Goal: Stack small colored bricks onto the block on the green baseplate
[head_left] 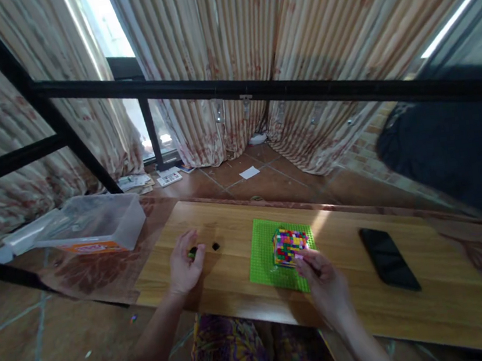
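Observation:
A block built of many small multicoloured toy bricks [290,244] stands on a bright green studded baseplate [261,254]. My right hand [328,281] is at the block's near right corner, thumb and fingertips pinched on what looks like a small pink brick [299,257]. Whether that brick touches the block is hard to make out. To the left, my left hand [186,264] rests over the table with thumb and fingers apart. Small dark and greenish pieces [193,252] show between them, apparently lying on the wood. A small black piece [216,246] lies just right of that hand.
Both hands work above a low wooden table [236,286]. A black phone [389,259] lies on its right part. Beyond the left end stands a clear plastic bin [97,221] with an orange label. A black metal bar [212,87] crosses in front of the curtains. A tiny coloured piece [134,318] is on the floor.

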